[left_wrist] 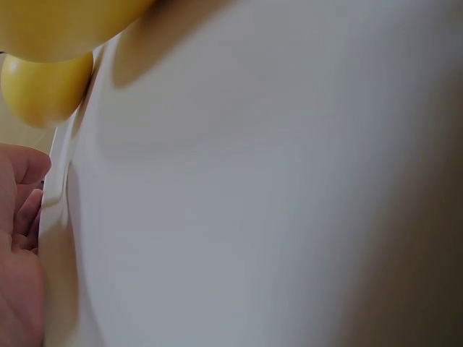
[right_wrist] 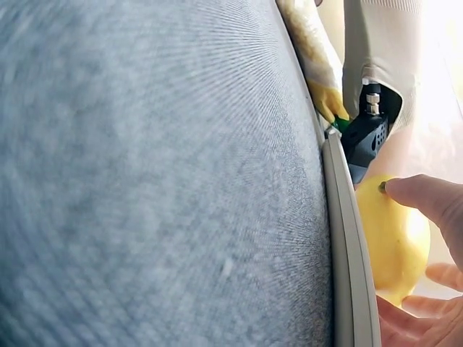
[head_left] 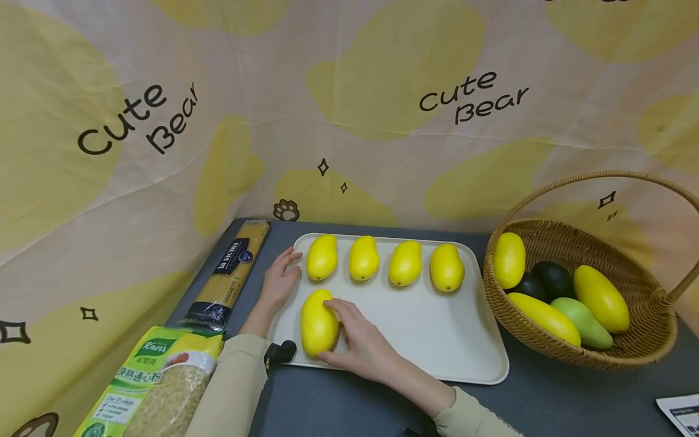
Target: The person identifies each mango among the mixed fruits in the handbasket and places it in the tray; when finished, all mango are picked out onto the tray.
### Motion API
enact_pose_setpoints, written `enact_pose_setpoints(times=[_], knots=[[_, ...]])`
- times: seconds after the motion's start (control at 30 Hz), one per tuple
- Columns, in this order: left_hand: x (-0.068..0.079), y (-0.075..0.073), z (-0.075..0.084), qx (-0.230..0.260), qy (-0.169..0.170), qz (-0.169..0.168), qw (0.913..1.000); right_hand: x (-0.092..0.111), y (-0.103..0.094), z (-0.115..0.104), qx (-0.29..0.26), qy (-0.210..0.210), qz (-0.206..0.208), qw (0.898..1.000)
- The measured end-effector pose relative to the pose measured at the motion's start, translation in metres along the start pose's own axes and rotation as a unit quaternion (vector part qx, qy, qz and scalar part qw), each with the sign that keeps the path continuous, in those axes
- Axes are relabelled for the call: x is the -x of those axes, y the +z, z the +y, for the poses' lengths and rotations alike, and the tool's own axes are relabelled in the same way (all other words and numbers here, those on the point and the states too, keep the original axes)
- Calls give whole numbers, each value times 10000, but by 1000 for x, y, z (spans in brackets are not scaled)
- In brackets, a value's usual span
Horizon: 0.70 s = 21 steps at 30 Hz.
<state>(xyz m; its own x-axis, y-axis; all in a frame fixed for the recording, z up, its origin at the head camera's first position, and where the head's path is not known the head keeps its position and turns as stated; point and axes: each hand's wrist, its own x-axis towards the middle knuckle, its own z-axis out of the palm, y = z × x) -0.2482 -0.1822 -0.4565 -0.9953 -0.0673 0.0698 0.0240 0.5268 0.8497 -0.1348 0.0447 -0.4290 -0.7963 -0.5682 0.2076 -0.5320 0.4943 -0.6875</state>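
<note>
My right hand (head_left: 364,343) holds a yellow mango (head_left: 315,323) between thumb and fingers, at the front left of a white tray (head_left: 415,331). In the right wrist view, the thumb lies by the stem end of that mango (right_wrist: 396,242). Along the tray's back edge, several more mangoes lie in a row, from the leftmost mango (head_left: 322,258) to the rightmost mango (head_left: 446,267). The left hand (head_left: 280,280) is at the tray's left rim, fingers relaxed, holding nothing. In the left wrist view, this hand (left_wrist: 22,238) appears beside the rim.
At right stands a wicker basket (head_left: 650,340) with mangoes, dark avocados (head_left: 554,279) and a green fruit (head_left: 583,323), its tall handle arching up. Left of the tray lie a spaghetti pack (head_left: 232,267) and a Knorr pasta bag (head_left: 158,382). A printed card (head_left: 682,413) lies front right.
</note>
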Motion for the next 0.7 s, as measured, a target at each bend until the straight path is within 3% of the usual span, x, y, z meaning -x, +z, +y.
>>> enact_pose_setpoints(times=[0.5, 0.7], knots=[[-1, 0, -1, 27, -30, -4, 10000, 2, 0, 2, -75, 27, 18, 10000], [-1, 0, -2, -2, -11, -21, 10000, 3, -4, 3, -179, -192, 457, 9986]])
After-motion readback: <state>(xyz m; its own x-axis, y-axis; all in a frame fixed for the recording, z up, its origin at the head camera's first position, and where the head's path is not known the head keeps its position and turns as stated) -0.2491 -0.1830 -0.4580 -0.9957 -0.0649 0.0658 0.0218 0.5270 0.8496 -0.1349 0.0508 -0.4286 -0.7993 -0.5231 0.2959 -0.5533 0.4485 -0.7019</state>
